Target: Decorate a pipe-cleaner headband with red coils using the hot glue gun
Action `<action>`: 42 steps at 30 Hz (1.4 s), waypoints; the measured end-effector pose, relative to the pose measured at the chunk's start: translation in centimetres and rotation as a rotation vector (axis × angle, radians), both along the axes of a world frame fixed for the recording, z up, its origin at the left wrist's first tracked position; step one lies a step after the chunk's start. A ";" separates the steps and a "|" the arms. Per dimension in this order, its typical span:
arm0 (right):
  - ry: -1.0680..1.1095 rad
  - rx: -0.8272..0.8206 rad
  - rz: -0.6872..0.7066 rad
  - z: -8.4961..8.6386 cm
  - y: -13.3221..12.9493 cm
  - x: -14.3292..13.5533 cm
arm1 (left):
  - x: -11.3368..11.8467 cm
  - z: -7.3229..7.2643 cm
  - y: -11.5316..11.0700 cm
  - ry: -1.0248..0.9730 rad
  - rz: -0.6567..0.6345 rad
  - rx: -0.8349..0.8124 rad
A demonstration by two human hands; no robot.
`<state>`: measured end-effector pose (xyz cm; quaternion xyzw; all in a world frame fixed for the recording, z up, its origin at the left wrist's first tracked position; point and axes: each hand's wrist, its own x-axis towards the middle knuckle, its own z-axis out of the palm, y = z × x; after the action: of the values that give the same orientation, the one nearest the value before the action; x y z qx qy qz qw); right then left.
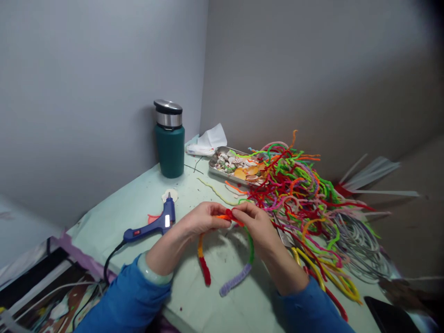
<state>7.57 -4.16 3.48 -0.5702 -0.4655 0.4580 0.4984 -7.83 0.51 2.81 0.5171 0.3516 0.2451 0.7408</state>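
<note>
Red, green, lilac — fuzzy curved band [250, 249]

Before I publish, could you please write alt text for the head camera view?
A person's left hand and right hand hold a curved, multicolored band over a pale green table. At left are a blue glue gun and teal bottle; at right, tangled pipe cleaners.

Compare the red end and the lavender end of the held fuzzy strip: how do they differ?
The red end is dark red below yellow; the lavender end is pale purple below green.
The red end slants slightly right going down; the lavender end curves down to the left.
The lavender end's band looks longer than the red end's.
Both are fuzzy, and neither left hand nor right hand touches them.
</note>
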 end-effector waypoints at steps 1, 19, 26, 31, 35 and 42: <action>-0.007 -0.002 -0.004 -0.2 0.0 0.0 | 0.0 0.0 0.0 0.006 -0.003 0.001; -0.125 -0.002 0.152 0.6 0.4 1.7 | 0.0 0.3 0.1 0.105 0.117 0.093; -0.223 0.056 0.187 0.0 0.2 1.0 | 0.2 0.7 -0.1 0.125 0.115 0.112; -0.255 0.056 0.175 0.0 0.2 0.6 | 0.1 0.3 0.0 0.097 0.078 0.126; -0.204 0.026 0.177 0.3 0.1 0.6 | -0.2 0.5 0.1 0.055 -0.009 0.128; -0.162 0.011 0.164 0.1 0.2 0.6 | 0.1 0.7 -0.1 0.073 -0.004 0.147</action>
<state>8.14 -3.97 3.60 -0.5627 -0.5519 0.4471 0.4229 -7.78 0.40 3.55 0.5796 0.3583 0.2499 0.6879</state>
